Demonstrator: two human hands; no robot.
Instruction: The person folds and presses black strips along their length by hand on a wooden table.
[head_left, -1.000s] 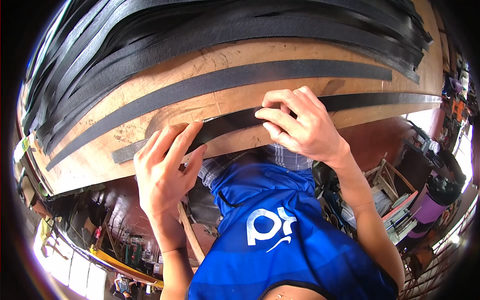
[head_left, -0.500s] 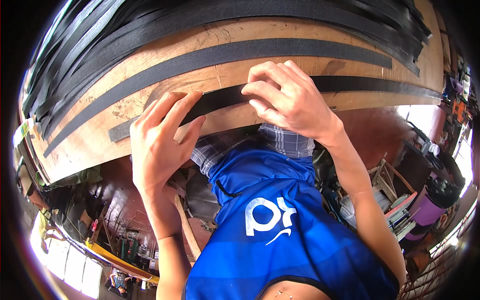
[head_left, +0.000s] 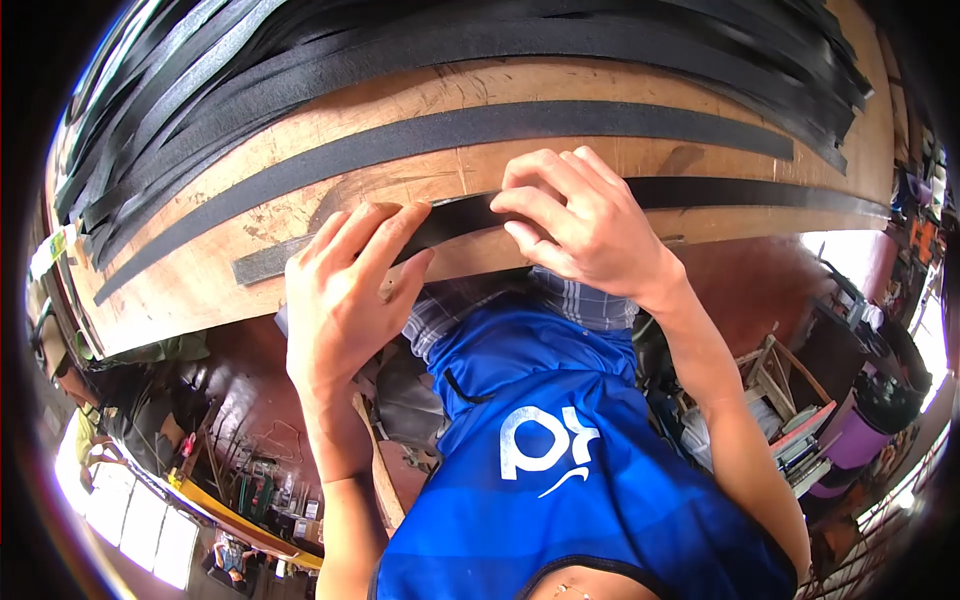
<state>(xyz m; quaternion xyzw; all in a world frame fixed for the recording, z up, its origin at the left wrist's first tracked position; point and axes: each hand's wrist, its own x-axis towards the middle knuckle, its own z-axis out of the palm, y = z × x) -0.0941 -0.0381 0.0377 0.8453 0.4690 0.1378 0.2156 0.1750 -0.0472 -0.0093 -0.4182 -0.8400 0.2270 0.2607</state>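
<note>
A long black strip (head_left: 460, 222), flat and leather-like, lies along the near edge of the wooden table. My left hand (head_left: 350, 285) is over its left part, fingertips at the far edge and thumb at the near edge. My right hand (head_left: 585, 215) is a short way to the right, fingers curled and thumb close to the index finger, gripping the strip. Between the hands the strip looks darker and smoother than its grey, rough left end. A second black strip (head_left: 520, 120) lies farther back, running roughly parallel, touched by neither hand.
A big heap of black strips (head_left: 350, 65) covers the back of the wooden table (head_left: 165, 320). Below its near edge are my lap and a reddish floor (head_left: 745, 285). At right stand a purple bucket (head_left: 850, 430) and a wooden frame (head_left: 775, 370). Another person (head_left: 230, 560) is far back at lower left.
The table and strips sit slightly lower in view. My left hand has shifted right, nearer my right hand, which stays at about the same spot on the strip.
</note>
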